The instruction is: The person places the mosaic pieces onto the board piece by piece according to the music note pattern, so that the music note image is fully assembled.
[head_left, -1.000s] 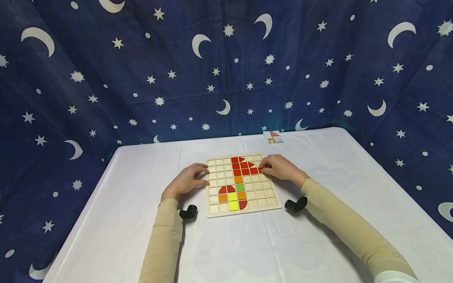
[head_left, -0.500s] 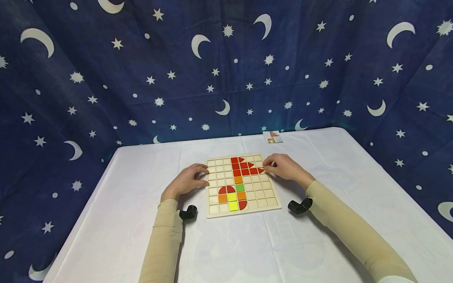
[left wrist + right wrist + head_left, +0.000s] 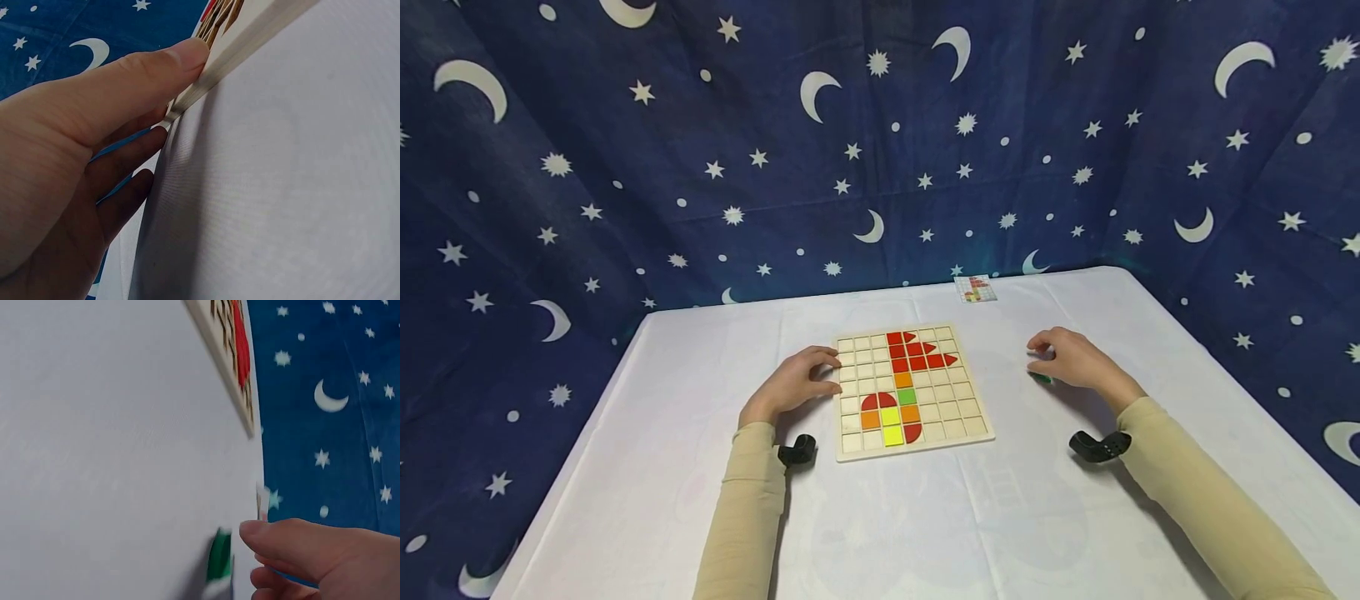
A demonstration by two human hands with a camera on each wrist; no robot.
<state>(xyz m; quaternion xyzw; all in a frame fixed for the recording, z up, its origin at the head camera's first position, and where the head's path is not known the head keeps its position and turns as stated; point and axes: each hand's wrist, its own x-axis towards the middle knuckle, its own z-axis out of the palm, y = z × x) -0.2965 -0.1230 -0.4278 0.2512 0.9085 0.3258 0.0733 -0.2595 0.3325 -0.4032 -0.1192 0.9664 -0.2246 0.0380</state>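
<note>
A wooden grid board [image 3: 955,417] lies on the white table, with red, orange, yellow and green tiles in its cells. A row of red squares ends in a red triangle [image 3: 951,360] at the upper right. My left hand [image 3: 796,385] rests at the board's left edge, its thumb [image 3: 190,55] on the rim and its fingers loosely bent. Right of the board, my right hand [image 3: 1073,358] hovers low over the table with thumb and fingers apart. Just under its thumb is a small green piece [image 3: 219,556], partly hidden by the hand in the head view.
A small pattern card [image 3: 976,288] with a coloured grid picture lies near the table's back edge. Behind the table [image 3: 625,500] hangs a dark blue curtain [image 3: 760,100] with moons and stars. Black wrist cameras [image 3: 797,450] sit on both forearms.
My right hand has let go of the red triangle at the row's end and moved right, off the board, to the green piece. The left hand has stayed in place.
</note>
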